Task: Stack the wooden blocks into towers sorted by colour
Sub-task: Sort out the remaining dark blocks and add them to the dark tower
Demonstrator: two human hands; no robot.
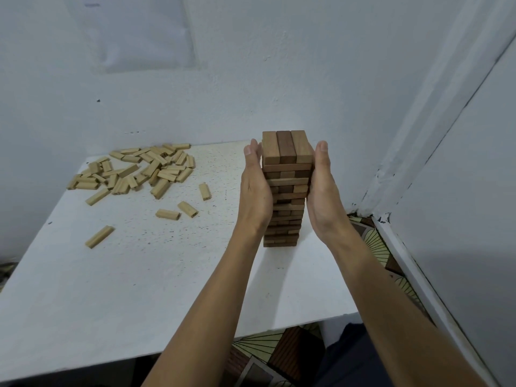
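Bare corner of a room, most likely in a home rather than a lab or workshop.

A white counter speckled with small dark marks sits in the corner where two white-painted walls meet, with chipped paint low down beside its far right corner. A sheet of paper is stuck to the wall above the far edge, its print too small to read. Past the near and right edges shows a floor covering printed with fan and wood-grain patterns. Pale wooden blocks lie loose near the far left corner, and a brown block tower stands toward the right edge, toy pieces rather than tools.
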